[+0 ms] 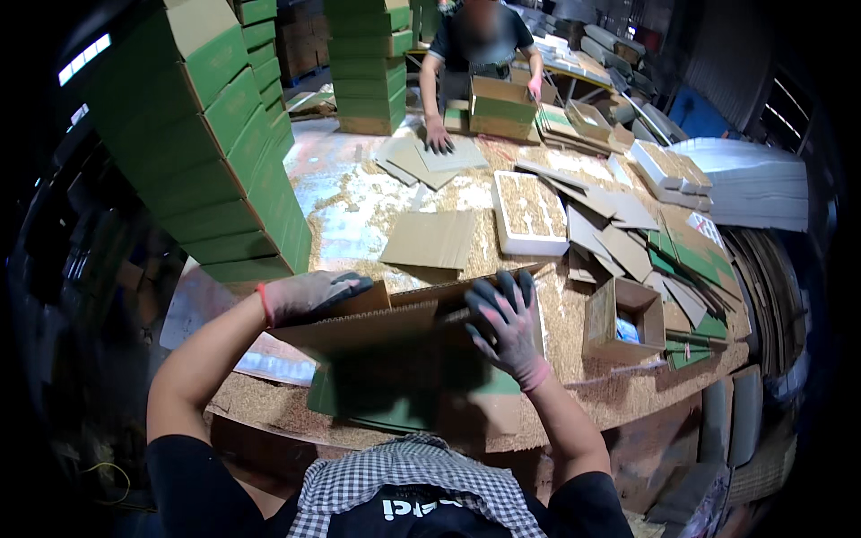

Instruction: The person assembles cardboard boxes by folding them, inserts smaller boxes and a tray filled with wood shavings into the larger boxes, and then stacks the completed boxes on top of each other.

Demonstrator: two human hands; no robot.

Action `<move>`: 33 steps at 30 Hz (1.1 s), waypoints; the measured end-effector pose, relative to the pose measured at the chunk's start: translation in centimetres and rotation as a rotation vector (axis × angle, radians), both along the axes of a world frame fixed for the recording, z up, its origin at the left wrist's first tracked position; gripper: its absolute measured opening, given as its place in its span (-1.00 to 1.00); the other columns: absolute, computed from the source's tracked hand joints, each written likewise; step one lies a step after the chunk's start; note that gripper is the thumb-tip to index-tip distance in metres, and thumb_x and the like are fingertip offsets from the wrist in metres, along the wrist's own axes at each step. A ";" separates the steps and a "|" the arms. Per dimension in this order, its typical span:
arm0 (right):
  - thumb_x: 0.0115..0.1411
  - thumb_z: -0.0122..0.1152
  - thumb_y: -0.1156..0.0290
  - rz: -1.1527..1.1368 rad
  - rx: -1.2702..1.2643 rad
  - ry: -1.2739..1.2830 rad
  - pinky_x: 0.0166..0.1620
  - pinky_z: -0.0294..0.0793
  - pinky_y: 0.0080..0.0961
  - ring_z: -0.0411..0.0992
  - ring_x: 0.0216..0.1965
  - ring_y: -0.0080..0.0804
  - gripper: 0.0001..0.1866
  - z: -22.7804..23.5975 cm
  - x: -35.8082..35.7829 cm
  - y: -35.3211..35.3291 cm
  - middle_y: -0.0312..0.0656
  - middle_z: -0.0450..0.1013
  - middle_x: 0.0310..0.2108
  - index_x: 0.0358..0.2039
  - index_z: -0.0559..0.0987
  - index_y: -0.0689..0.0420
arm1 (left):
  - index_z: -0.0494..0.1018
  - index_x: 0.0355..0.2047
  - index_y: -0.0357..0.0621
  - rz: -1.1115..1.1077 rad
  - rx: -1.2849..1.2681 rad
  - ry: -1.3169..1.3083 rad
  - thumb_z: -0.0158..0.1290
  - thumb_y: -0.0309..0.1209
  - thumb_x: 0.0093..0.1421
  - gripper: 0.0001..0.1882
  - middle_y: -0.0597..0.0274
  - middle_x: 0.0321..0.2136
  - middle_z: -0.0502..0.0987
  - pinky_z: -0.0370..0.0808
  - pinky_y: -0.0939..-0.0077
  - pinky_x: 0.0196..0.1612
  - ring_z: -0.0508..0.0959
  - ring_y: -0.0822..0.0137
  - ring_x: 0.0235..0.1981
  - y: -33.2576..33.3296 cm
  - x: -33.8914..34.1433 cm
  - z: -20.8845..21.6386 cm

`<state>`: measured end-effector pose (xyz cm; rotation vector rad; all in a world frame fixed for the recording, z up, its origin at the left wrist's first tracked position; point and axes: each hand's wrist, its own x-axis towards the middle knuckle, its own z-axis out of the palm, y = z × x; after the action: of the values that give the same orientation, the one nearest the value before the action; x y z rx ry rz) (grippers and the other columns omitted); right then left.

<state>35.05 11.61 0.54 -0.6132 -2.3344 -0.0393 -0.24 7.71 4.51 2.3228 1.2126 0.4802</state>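
Observation:
A brown and green cardboard box (386,334) stands tilted at the near edge of the table, in front of my body. My left hand (316,296), in a pale glove with dark fingertips, is closed over its upper left edge. At the upper right edge, the bent, parted fingers of my gloved right hand (508,330) grip the cardboard. Beneath the box lies a flat green cardboard piece (359,414). Just beyond it rests a grey-brown cardboard sheet (430,238). The box's inside is mostly hidden from view.
Tall stacks of green boxes (224,170) rise at the left. A white foam tray (529,213), loose cardboard sheets (619,238) and a small open box (625,320) lie to the right. Across the table, a co-worker (480,54) touches flat sheets (439,160) beside another box (502,109).

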 end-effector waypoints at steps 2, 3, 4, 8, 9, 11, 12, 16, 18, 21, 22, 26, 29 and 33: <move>0.01 0.06 0.18 0.100 -0.024 0.103 0.25 -0.18 0.05 0.23 0.09 -0.17 -0.71 0.3 0.6 0.4 -0.28 0.42 -0.14 -0.26 0.51 0.00 | 0.43 -0.21 -0.31 0.365 -0.340 0.009 -0.07 -0.11 0.18 -0.55 0.13 -0.34 0.55 0.45 0.47 -0.25 0.53 0.27 -0.42 1.6 0.7 1.5; 0.00 0.03 0.17 0.184 -0.116 0.085 0.25 -0.15 0.04 0.28 0.00 -0.19 -0.74 0.7 1.1 0.7 -0.29 0.42 -0.24 -0.34 0.51 0.01 | 0.46 -0.26 -0.33 0.403 -0.376 0.049 -0.04 -0.12 0.16 -0.56 0.14 -0.39 0.55 0.45 0.48 -0.28 0.52 0.30 -0.44 1.6 0.9 3.5; 0.00 0.00 0.16 0.269 -0.209 0.065 0.25 -0.13 0.03 0.33 -0.08 -0.22 -0.75 1.2 1.7 1.1 -0.29 0.42 -0.34 -0.42 0.52 0.02 | 0.48 -0.31 -0.35 0.440 -0.411 0.090 -0.01 -0.13 0.13 -0.57 0.16 -0.44 0.56 0.44 0.50 -0.31 0.52 0.34 -0.45 1.7 1.0 4.8; -0.07 -0.02 0.12 0.710 -0.301 0.213 0.17 0.11 -0.04 0.36 -0.34 -0.27 -0.70 5.7 2.3 1.3 -0.24 0.35 -0.59 -0.65 0.45 0.10 | 0.49 -0.30 -0.29 0.526 -0.466 -0.156 0.04 -0.25 0.09 -0.68 0.23 -0.54 0.53 0.40 0.58 -0.48 0.45 0.47 -0.57 -0.4 1.2 3.4; -0.01 0.01 0.21 0.668 -0.258 0.075 0.16 0.15 -0.08 0.36 -0.36 -0.27 -0.74 5.4 0.4 0.5 -0.24 0.32 -0.63 -0.66 0.44 0.11 | 0.32 -0.10 -0.31 0.729 -0.469 -0.292 0.01 -0.33 0.10 -0.60 0.15 -0.43 0.52 0.42 0.54 -0.40 0.47 0.41 -0.48 -1.1 2.6 1.7; 0.05 0.09 0.21 0.564 -0.239 -0.315 0.17 0.15 -0.11 0.34 -0.24 -0.28 -0.78 -1.5 -0.7 0.4 -0.20 0.35 -0.49 -0.52 0.45 0.11 | 0.07 0.15 -0.35 0.707 0.050 -0.305 -0.03 -0.45 0.07 -0.37 -0.07 -0.11 0.34 0.25 0.39 -0.05 0.35 0.18 -0.12 -0.8 7.3 0.1; 0.05 0.11 0.20 0.480 -0.144 -0.394 0.18 0.14 -0.12 0.33 -0.19 -0.28 -0.77 -4.3 -1.0 0.3 -0.19 0.35 -0.42 -0.46 0.46 0.11 | -0.02 0.19 -0.38 0.465 0.557 -0.185 -0.04 -0.50 0.03 -0.30 -0.20 0.10 0.17 0.06 0.28 0.23 0.19 0.02 0.15 -0.3 9.7 0.2; 0.10 0.11 0.15 -0.042 0.233 0.112 0.17 0.09 -0.08 0.27 -0.02 -0.16 -0.60 3.2 -1.9 5.7 -0.11 0.33 -0.09 -0.09 0.42 0.06 | 0.24 0.10 -0.01 -0.484 0.716 0.192 -0.02 -0.18 0.15 -0.49 0.04 0.17 0.15 0.12 0.21 0.21 0.12 -0.01 0.21 -0.5 18.2 -1.0; 0.14 0.03 0.05 -0.363 0.355 0.123 0.15 0.07 -0.03 0.19 0.08 -0.05 -0.46 9.2 -2.8 8.1 0.01 0.24 0.05 0.06 0.31 0.06 | 0.19 0.09 -0.12 -0.508 0.147 0.296 -0.21 -0.07 0.24 -0.48 -0.12 0.10 0.20 0.15 0.18 0.17 0.16 -0.04 0.17 0.3 20.5 -6.2; 0.17 -0.17 -0.14 -0.495 0.049 -0.238 0.14 0.00 0.11 0.11 0.13 0.10 -0.33 3.2 -1.5 8.9 0.12 0.17 0.09 0.16 0.21 0.04 | 0.19 0.05 -0.20 -0.412 -0.131 0.090 -0.24 -0.07 0.25 -0.48 -0.15 0.03 0.25 0.10 0.10 0.17 0.16 -0.03 0.17 1.0 20.6 -7.8; 0.17 -0.17 -0.14 -0.425 0.076 -0.203 0.10 0.00 0.19 0.11 0.12 0.13 -0.32 2.5 -0.8 7.1 0.15 0.17 0.09 0.19 0.18 0.02 | 0.15 0.11 -0.22 -0.638 -0.260 0.021 -0.28 0.01 0.24 -0.39 -0.21 0.12 0.16 -0.01 0.08 0.23 0.10 -0.05 0.20 0.8 20.6 -5.3; 0.23 -0.17 -0.03 -0.390 -0.257 -0.374 0.23 -0.16 0.11 0.03 0.19 0.10 -0.40 -4.5 2.0 3.1 0.12 0.02 0.19 0.21 0.15 -0.02 | 0.07 0.16 -0.32 -0.358 0.124 0.469 -0.29 0.21 0.15 -0.15 -0.31 0.16 0.05 -0.33 0.04 0.28 -0.03 -0.13 0.25 -2.7 20.1 2.1; 0.28 -0.19 0.10 -0.176 -0.538 0.212 0.11 0.20 -0.27 0.14 0.13 -0.08 -0.47 -7.2 3.8 2.1 0.05 0.09 0.14 0.20 0.15 0.03 | 0.04 0.19 -0.29 0.078 0.293 0.356 -0.09 0.30 -0.05 0.01 -0.26 0.17 0.05 -0.33 0.05 0.29 -0.04 -0.12 0.25 1.0 14.9 -1.6; 0.29 -0.13 0.23 -0.135 -1.469 0.775 -0.08 0.36 -0.59 0.31 -0.10 -0.42 -0.56 -9.9 3.2 -8.9 -0.18 0.29 -0.05 0.13 0.23 0.10 | 0.08 0.18 -0.28 0.162 0.434 0.099 0.04 0.28 -0.16 0.06 -0.21 0.17 0.08 -0.24 0.06 0.29 0.00 -0.04 0.25 -0.2 6.6 -5.2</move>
<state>38.27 2.74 -9.36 -1.1440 -1.2196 1.6224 6.34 7.46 -0.68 2.6424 1.4706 0.7573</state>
